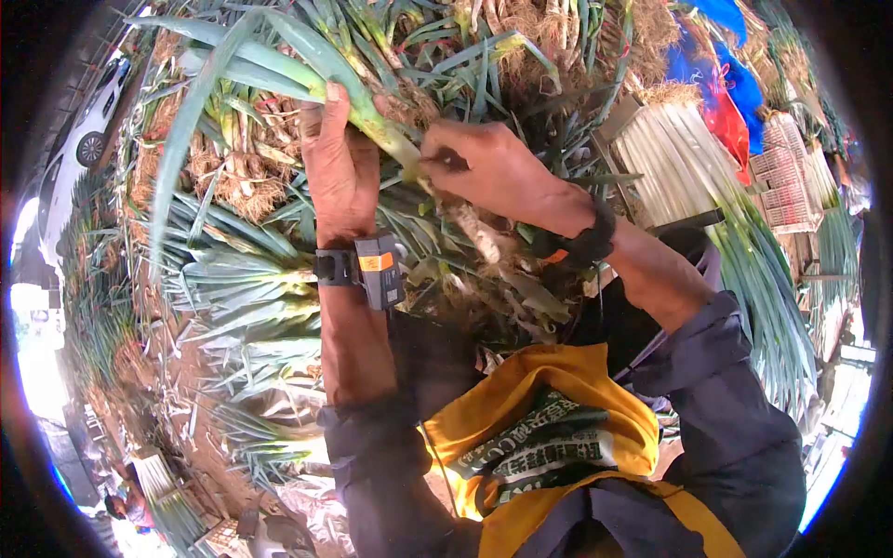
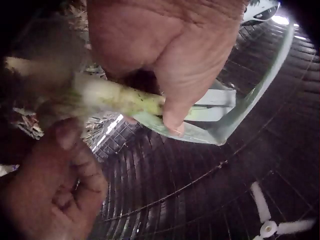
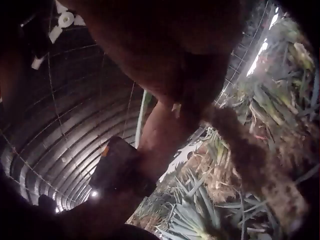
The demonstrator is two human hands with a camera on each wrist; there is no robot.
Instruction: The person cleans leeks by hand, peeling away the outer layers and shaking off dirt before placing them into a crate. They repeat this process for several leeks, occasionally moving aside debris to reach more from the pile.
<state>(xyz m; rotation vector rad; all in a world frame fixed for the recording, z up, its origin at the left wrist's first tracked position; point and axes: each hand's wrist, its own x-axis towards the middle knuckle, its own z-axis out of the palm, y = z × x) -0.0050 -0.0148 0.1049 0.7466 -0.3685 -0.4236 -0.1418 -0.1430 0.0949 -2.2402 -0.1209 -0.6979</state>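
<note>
Heaped green leeks with brown, fibrous roots (image 1: 246,191) lie at left; to their right the left hand (image 1: 340,167) grips one long, pale-stalked leek with green leaves (image 1: 379,128), aslant above the heap. The right hand (image 1: 502,172) curls at that leek's paler end, seemingly pinching the outer skin. To strip it well, hold the stalk steadily but lightly and pull slowly lengthwise.

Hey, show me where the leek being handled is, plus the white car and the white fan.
Leek (image 1: 379,128): head view, on its pale green stalk.
White car (image 1: 90,149): head view, on its wheel.
White fan (image 2: 268,229): left wrist view, on its hub.
</note>
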